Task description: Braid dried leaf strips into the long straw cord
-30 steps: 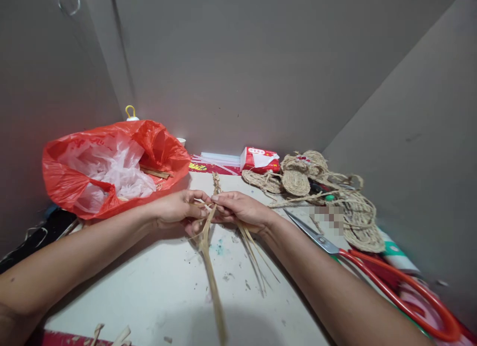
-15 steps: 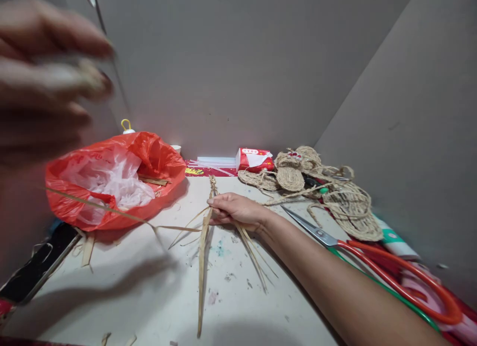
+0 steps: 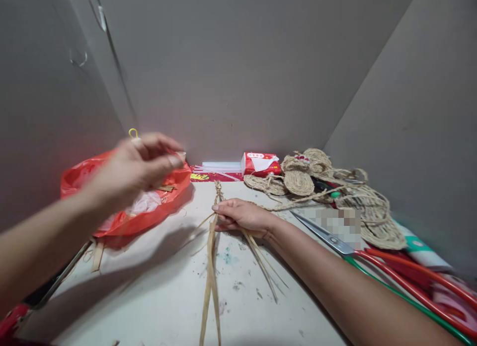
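Observation:
My right hand (image 3: 242,216) pinches a braid of dry straw strips (image 3: 218,189) between thumb and fingers, near the middle of the white table. The short plaited end points away from me. Loose strips (image 3: 210,281) hang toward me from the fingertips, and thinner ones come out below the palm. My left hand (image 3: 149,160), slightly blurred, is raised above the red plastic bag (image 3: 167,214). Its thumb and fingers are apart, with nothing seen between them. It covers part of the bag.
Coiled straw-rope pieces (image 3: 298,182) lie at the back right. Scissors with orange handles (image 3: 341,244) lie beside my right forearm. A red tissue pack (image 3: 261,163) and pale sticks (image 3: 221,166) sit against the back wall. Hooks (image 3: 79,59) hang on the left wall.
My left hand has come from the upper left, inward and down toward the bag. The strip that stretched out leftward now hangs toward me beside another. My right hand keeps its hold on the braid.

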The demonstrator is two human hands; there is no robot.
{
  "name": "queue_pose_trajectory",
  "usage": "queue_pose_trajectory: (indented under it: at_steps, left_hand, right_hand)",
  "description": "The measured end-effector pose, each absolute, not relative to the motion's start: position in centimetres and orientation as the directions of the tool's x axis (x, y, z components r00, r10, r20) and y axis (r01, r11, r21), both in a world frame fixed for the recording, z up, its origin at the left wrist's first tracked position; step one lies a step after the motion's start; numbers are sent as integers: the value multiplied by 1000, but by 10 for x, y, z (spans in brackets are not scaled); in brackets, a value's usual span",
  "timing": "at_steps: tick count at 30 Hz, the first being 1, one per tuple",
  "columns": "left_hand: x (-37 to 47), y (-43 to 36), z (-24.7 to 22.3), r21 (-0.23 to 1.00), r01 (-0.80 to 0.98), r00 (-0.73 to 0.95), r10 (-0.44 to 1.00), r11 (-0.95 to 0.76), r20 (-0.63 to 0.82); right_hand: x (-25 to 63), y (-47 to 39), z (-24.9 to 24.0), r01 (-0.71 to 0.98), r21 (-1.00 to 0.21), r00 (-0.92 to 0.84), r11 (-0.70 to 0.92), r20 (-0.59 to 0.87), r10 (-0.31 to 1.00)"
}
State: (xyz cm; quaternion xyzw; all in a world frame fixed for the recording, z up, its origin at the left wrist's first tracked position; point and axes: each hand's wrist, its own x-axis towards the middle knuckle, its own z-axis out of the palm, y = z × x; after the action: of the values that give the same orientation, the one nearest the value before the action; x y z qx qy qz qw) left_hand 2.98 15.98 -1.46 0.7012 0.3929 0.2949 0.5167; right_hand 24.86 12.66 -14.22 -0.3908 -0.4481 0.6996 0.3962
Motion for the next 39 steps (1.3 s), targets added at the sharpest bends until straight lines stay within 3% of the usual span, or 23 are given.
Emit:
queue_pose_trajectory:
  at_steps: [1, 5, 8, 19, 27, 31, 39]
  left_hand:
    - [35, 161, -24, 964, 222, 503, 864, -145, 14]
    - [53, 166, -81, 969, 202, 564, 792, 141, -233]
    - [57, 168, -110, 963, 157, 563, 781, 220, -270]
    - [73, 160, -124, 992, -55, 571, 819, 114, -63]
    - [77, 160, -132, 997, -13, 587, 807, -69, 64]
    - [80, 162, -137, 998, -4, 604, 795, -68, 57]
    - [82, 161, -145, 994, -46, 698, 715, 98, -38]
  right_hand:
    - [248, 126, -142, -204, -937, -377, -283, -192, 906]
    - [249, 127, -143, -209, -936, -367, -285, -195, 910]
    - [249, 128, -144, -217, -932, -372, -289, -195, 907]
    - [251, 128, -145, -224, -925, -385, -307, -205, 900]
    - [250, 125, -142, -229, -923, -422, -308, -191, 886]
    - [249, 125, -142, -236, -922, -417, -306, -188, 889]
    - [249, 125, -143, -219, -937, -412, -271, -163, 896]
